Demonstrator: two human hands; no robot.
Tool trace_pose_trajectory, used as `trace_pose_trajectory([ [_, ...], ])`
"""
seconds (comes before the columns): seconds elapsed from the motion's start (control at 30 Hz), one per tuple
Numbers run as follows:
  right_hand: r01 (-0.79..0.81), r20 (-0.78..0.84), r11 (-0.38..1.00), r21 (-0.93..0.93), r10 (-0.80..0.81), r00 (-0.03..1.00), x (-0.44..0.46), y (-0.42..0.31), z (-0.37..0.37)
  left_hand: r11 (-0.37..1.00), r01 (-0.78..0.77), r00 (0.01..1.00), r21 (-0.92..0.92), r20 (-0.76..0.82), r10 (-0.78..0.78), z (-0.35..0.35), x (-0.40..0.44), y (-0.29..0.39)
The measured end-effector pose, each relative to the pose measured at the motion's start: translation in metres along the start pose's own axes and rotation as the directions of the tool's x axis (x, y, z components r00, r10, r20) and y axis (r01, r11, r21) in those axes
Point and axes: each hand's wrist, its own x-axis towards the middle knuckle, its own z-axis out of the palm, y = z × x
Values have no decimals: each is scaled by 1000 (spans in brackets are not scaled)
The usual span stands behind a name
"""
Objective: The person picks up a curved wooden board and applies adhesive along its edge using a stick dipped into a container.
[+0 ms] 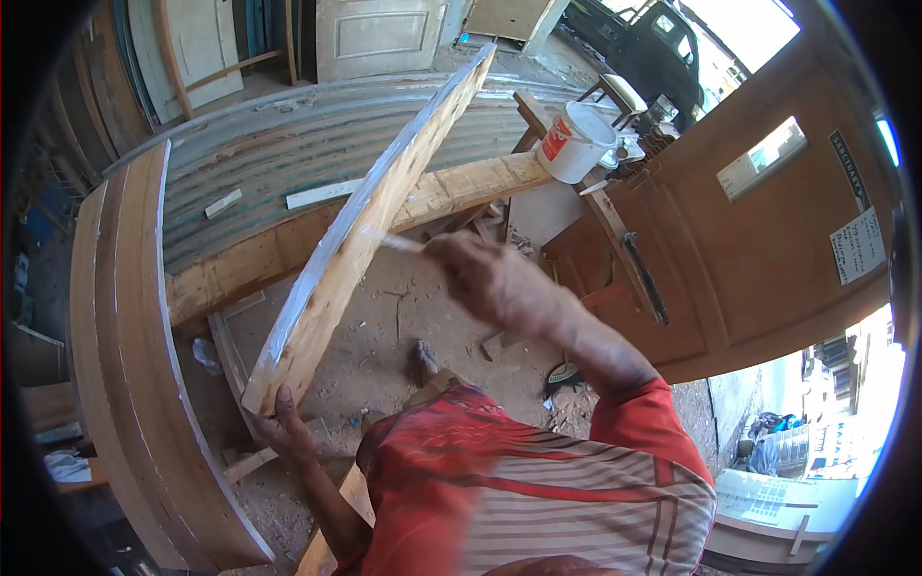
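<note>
A long wooden plank [360, 254] slants across the middle of the view, its narrow upper edge coated with whitish, glue-like stuff [331, 240]. My left hand [286, 429] grips the plank's lower end, thumb on the near face. Blurred by motion, my right hand [485, 278] is closed around a slim pale spreader [396, 242]; its exact kind is unclear. The spreader's whitish tip meets the plank near the coated edge. Beneath the plank runs a thick wooden beam [240, 257]. A white bucket [574, 154] with a red label stands at the beam's right end.
Wide glued-up boards [125, 355] stand on the left. A brown door [711, 240] leans on the right, near a clamp-like bar [642, 274]. Corrugated sheets [269, 144] lie behind the beam. Wood scraps litter the floor [384, 317]. A dark vehicle [643, 48] is farther back.
</note>
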Motion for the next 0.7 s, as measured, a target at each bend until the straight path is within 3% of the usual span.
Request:
trace_pose_trajectory([
  [0.03, -39, -12, 998, -48, 39, 999, -2, 16, -18, 1000, 2, 1000, 7, -6, -2, -1, -1, -1],
  [0.07, -178, 36, 980, -91, 182, 983, -7, 36, -37, 1000, 20, 1000, 3, -16, -19, -3, -1, -5],
  [0.1, -117, -65, 975, -191, 106, 992, -12, 68, -49, 999, 37, 999, -1, -26, -37, -4, -2, -11],
  [0.13, -268, -87, 933, -240, 255, 963, -14, 87, -69, 998, 57, 998, -2, -35, -57, -4, -2, -15],
  [0.17, -229, -119, 914, -333, 200, 972, -16, 114, -91, 997, 75, 996, -7, -54, -75, -4, -3, -15],
  [0.23, -425, -193, 802, -421, 378, 905, -29, 173, -132, 993, 114, 989, -14, -92, -114, -3, -6, -11],
  [0.27, -386, -270, 773, -504, 283, 920, -34, 217, -150, 996, 83, 991, -28, -102, -86, -3, -6, -12],
  [0.33, -606, -381, 641, -471, 472, 795, -52, 282, -181, 998, 17, 991, -58, -128, -25, 0, -4, -16],
  [0.43, -659, -195, 441, -609, 722, 664, -70, 380, -215, 995, -4, 943, 105, -331, 39, 6, -5, -29],
  [0.53, -588, 9, 492, -642, 772, 635, -84, 481, -208, 977, 111, 949, 180, -311, -51, -20, -11, -47],
  [0.57, -496, 68, 542, -678, 718, 692, -90, 518, -198, 940, 212, 938, 267, -326, -119, -12, -11, -35],
  [0.63, -405, 193, 615, -676, 679, 708, -87, 569, -179, 814, 406, 889, 416, -385, -247, -1, -13, 13],
  [0.7, -463, 193, 680, -568, 657, 729, -83, 601, -160, 816, 394, 904, 424, -342, -258, 4, -12, 33],
])
